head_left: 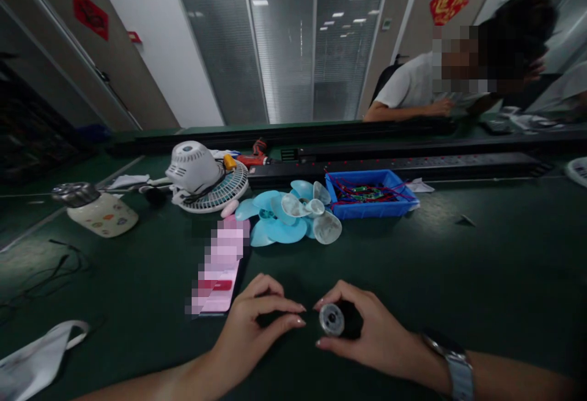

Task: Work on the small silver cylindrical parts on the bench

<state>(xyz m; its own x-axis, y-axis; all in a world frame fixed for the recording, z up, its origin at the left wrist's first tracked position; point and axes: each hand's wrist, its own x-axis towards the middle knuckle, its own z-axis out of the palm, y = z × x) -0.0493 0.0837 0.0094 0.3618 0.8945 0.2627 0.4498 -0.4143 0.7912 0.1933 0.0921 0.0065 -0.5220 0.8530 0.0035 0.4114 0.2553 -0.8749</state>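
Near the front of the dark green table, my right hand point(373, 331) grips a small round metal part point(331, 320) between thumb and fingers, its flat face with a dark centre towards me. My left hand point(257, 321) is just left of it, thumb and index fingertips close together; whether anything tiny is between them cannot be made out. A phone with a pink screen point(222, 266) lies beyond my left hand. Blue fan blades point(279, 227) and a clear fan blade point(327, 228) lie further back in the middle.
A blue bin point(373, 208) holds wires and circuit boards. A white fan point(195, 172), an orange-red tool point(252, 159) and a patterned jar point(103, 214) stand back left. Black cables point(59, 272) and a white pouch point(39, 358) lie left. A person point(413, 86) sits across the table.
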